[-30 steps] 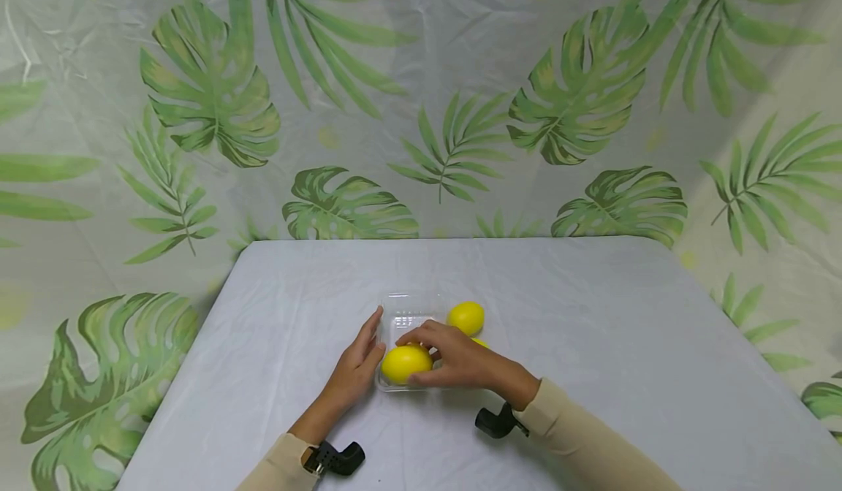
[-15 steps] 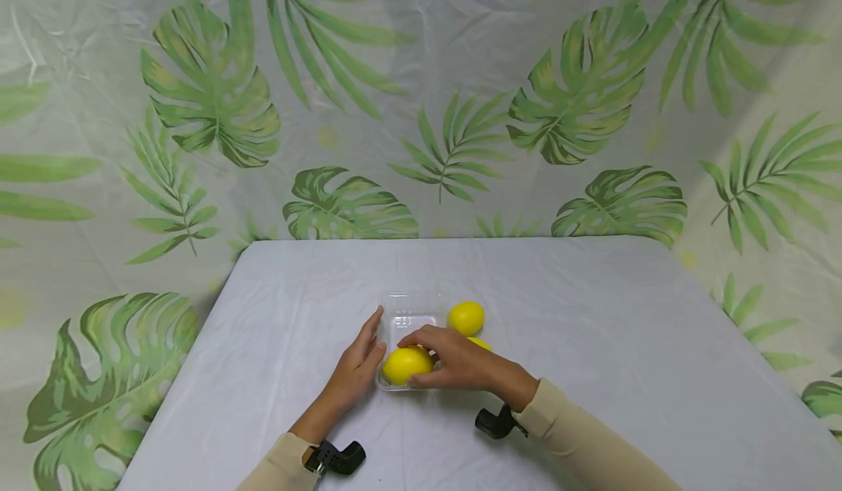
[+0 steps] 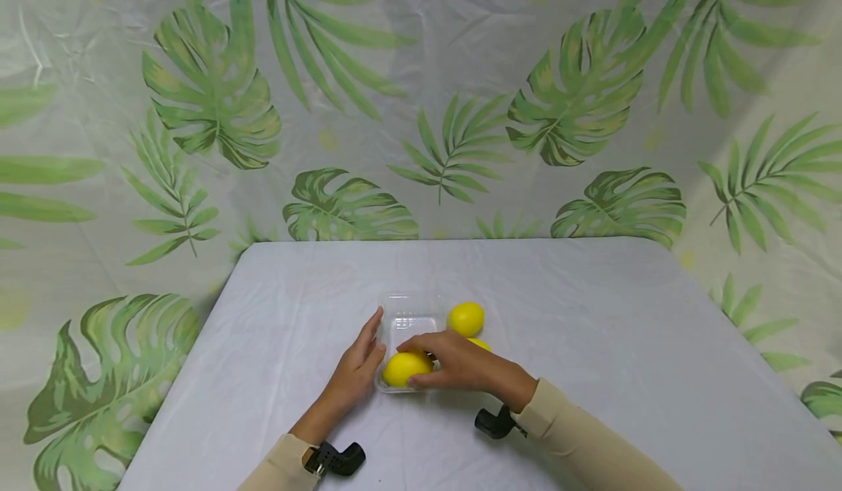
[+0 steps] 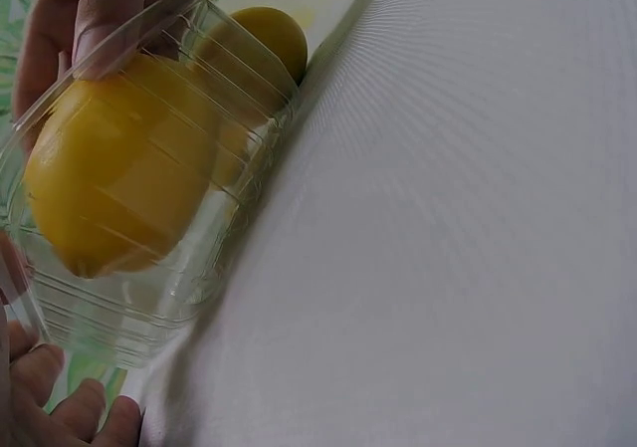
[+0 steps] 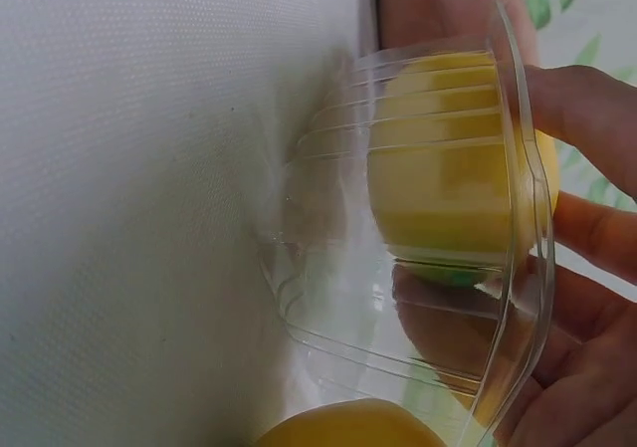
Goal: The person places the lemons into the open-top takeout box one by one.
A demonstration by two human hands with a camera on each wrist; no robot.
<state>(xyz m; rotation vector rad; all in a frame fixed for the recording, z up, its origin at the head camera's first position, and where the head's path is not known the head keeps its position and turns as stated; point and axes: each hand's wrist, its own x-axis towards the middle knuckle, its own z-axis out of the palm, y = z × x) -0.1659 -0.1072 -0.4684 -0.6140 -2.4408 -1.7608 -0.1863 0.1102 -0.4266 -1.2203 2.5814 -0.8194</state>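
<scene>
A clear plastic container (image 3: pixel 411 305) stands on the table, longer from front to back than across. In its near end is a yellow lemon (image 3: pixel 406 370), which my right hand (image 3: pixel 454 359) holds between thumb and fingers from above and the right. Through the container's ribbed wall the lemon (image 4: pixel 124 168) shows below the rim, raised off the bottom in the left wrist view. My left hand (image 3: pixel 358 367) rests along the container's left side, fingers extended, thumb by the rim. Two more lemons lie to the right: one in full view (image 3: pixel 465 319), the other (image 3: pixel 480 344) partly hidden behind my right hand.
A white cloth covers the table (image 3: pixel 579 308). Behind it hangs a pale curtain (image 3: pixel 473 52) printed with green leaves. A black wrist camera (image 3: pixel 335 459) sits on the left wrist, another (image 3: pixel 495 423) on the right.
My right hand has lowered slightly with the lemon, toward the near end of the container. The left hand and the other lemons stay in place.
</scene>
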